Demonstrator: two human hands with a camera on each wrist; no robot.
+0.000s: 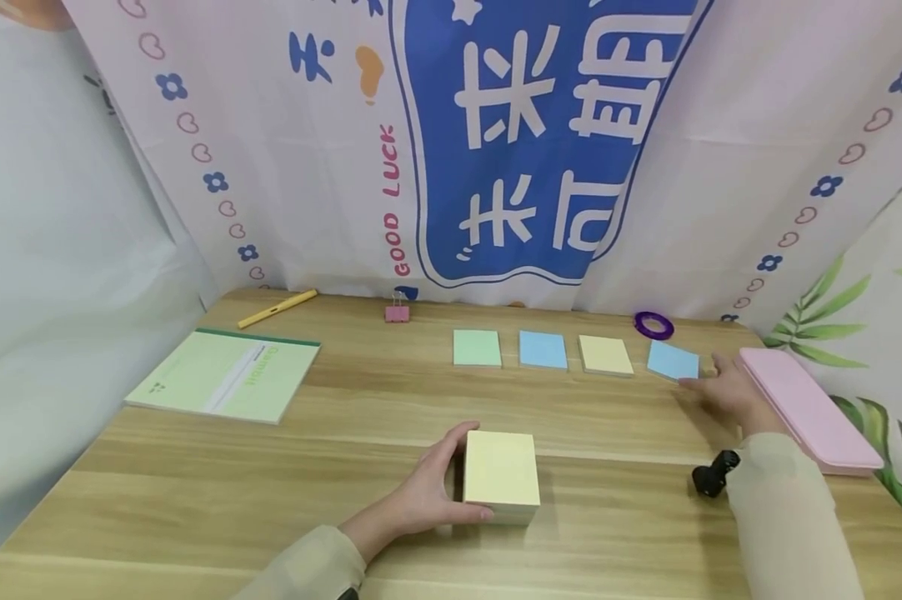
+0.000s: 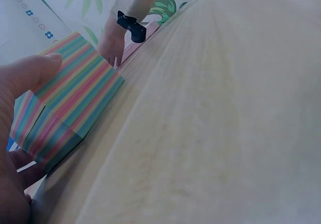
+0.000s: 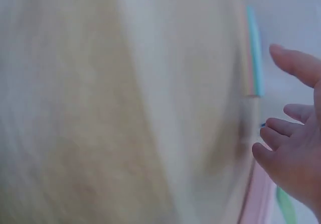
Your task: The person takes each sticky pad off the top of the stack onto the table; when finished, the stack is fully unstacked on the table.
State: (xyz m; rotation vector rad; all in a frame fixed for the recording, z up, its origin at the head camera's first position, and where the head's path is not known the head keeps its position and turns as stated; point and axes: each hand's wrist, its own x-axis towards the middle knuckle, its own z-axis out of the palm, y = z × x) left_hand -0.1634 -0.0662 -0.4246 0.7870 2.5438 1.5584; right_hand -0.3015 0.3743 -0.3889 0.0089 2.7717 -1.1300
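Note:
My left hand [image 1: 432,487] grips a thick stack of sticky notes [image 1: 502,468] from its left side, thumb at the near side and fingers at the far side. The stack is pale yellow on top; in the left wrist view its sides show pink, yellow, blue and green stripes. My right hand [image 1: 729,392] is beside a blue sticky note pad [image 1: 673,360], which lies turned at the end of a row. In the right wrist view the right fingers [image 3: 283,127] are spread, with a gap between them and the pad [image 3: 254,53].
Left of the blue pad are yellow [image 1: 605,355], blue [image 1: 543,349] and green [image 1: 477,347] pads. A purple tape ring [image 1: 653,326] lies behind, a pink case [image 1: 807,408] at right. Farther left are a pink binder clip [image 1: 397,313], a yellow pen [image 1: 277,309] and a green notebook [image 1: 226,375].

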